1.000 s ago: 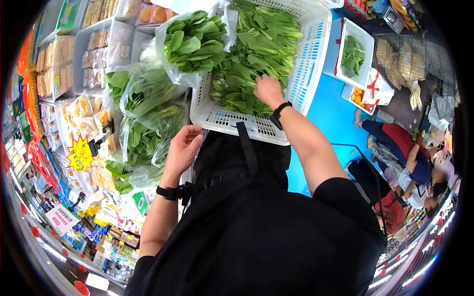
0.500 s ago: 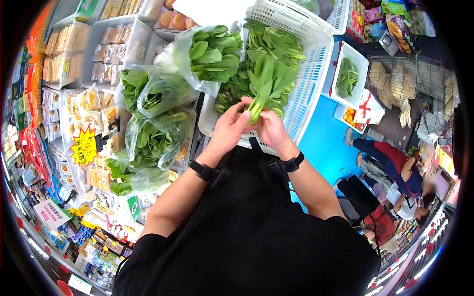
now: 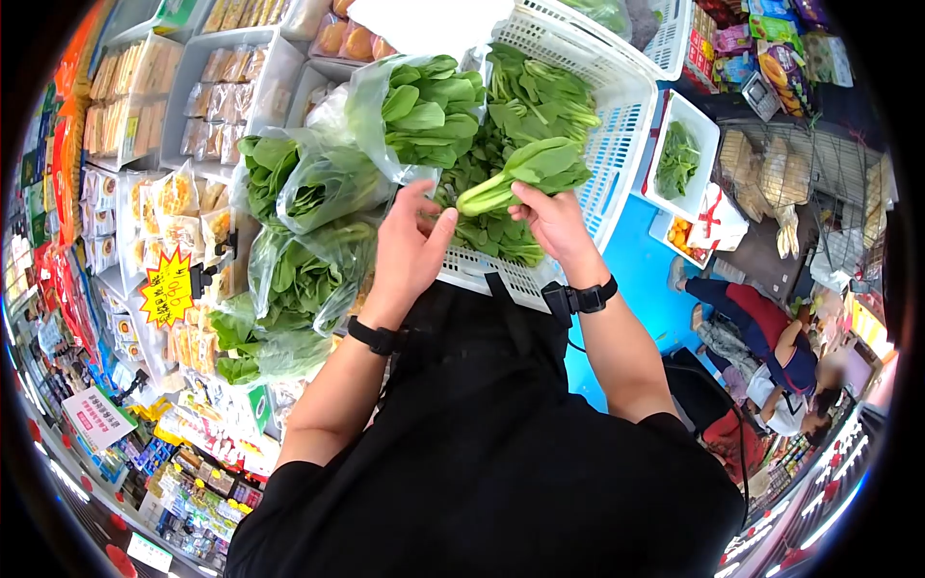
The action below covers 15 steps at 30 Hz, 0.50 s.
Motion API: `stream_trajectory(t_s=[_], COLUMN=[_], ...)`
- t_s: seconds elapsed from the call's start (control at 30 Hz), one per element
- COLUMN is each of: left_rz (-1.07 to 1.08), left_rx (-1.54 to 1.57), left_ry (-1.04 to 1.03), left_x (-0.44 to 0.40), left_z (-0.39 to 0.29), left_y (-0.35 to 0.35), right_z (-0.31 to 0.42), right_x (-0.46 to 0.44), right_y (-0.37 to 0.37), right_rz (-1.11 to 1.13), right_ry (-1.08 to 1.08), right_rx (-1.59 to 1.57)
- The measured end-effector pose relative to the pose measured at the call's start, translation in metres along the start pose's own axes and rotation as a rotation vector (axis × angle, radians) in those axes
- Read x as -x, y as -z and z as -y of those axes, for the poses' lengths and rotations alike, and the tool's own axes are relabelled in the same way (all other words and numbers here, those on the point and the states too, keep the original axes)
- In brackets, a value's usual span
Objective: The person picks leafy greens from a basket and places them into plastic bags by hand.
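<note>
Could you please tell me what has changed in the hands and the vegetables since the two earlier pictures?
The right hand, earlier down among the greens in the white crate, now holds a leafy green above them. Since the second picture, its leaves have swung to the right. The left hand came over to hold it, then let go. The bagged greens stayed beside the crate.

Bright blue floor [image 3: 626, 252], packed shop shelves [image 3: 207, 482], strip lights [image 3: 846, 464]
</note>
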State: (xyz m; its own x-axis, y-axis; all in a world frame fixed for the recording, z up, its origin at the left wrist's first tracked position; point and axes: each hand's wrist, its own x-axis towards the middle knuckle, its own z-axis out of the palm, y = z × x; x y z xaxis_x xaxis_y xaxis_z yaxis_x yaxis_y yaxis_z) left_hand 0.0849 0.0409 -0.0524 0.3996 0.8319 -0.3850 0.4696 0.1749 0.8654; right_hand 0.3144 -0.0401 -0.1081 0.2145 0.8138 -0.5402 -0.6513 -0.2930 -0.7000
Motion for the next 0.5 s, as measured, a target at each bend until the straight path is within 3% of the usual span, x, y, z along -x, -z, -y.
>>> stream_trajectory(t_s=[0.07, 0.17, 0.27, 0.33, 0.4, 0.5], left_rz=[-0.066, -0.053, -0.024, -0.099, -0.224, -0.219], left_rx=[-0.155, -0.533, -0.431, -0.39, -0.262, -0.115], left_ry=[0.013, -0.166, -0.083, -0.088, -0.183, -0.188], left_x=[-0.004, -0.018, -0.036, -0.038, -0.031, -0.021], left_z=[-0.014, -0.017, -0.001, 0.0, 0.012, 0.018], left_y=[0.015, 0.025, 0.023, 0.023, 0.021, 0.017], right_z=[0.006, 0.013, 0.015, 0.013, 0.004, -0.029], right_x=[-0.007, -0.02, -0.037, -0.045, -0.057, -0.082], right_y=[-0.008, -0.015, -0.033, -0.052, -0.065, -0.084], right_rz=[-0.053, -0.123, -0.153, -0.147, -0.054, 0.01], right_ry=[0.065, 0.216, 0.245, 0.251, 0.271, 0.194], right_rx=[0.012, 0.074, 0.116, 0.131, 0.344, 0.264])
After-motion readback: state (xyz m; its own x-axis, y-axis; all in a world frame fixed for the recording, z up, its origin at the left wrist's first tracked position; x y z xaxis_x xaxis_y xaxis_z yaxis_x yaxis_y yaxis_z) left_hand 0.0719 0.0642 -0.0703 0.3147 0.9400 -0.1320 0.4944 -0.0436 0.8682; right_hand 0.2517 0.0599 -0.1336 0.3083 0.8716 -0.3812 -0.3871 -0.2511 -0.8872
